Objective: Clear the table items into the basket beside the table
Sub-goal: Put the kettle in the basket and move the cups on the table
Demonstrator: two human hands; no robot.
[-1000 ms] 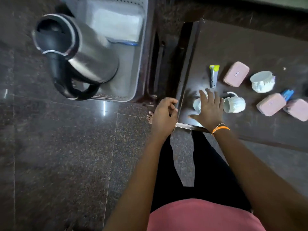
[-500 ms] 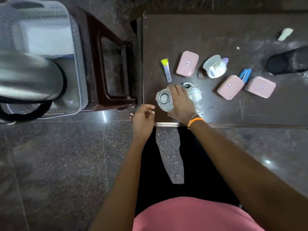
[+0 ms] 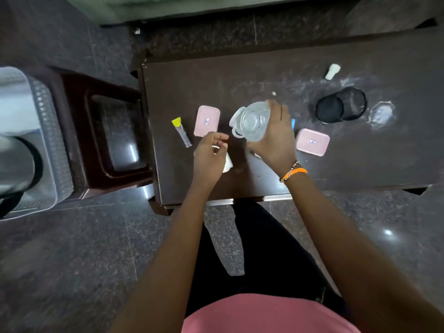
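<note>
Right hand point(image 3: 271, 138) has lifted glass point(image 3: 252, 121) (tilted).

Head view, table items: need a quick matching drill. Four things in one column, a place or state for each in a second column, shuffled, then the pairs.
Things:
1. white cup
2. yellow-capped tube
3. black mesh holder
4. basket

Places or states:
A. lying on its side on the table, far right
B. held in the right hand, bottom facing the camera
C. off the table, on the person's left
D. flat near the table's left edge

Pairs: 1-B, 2-D, 3-A, 4-C
</note>
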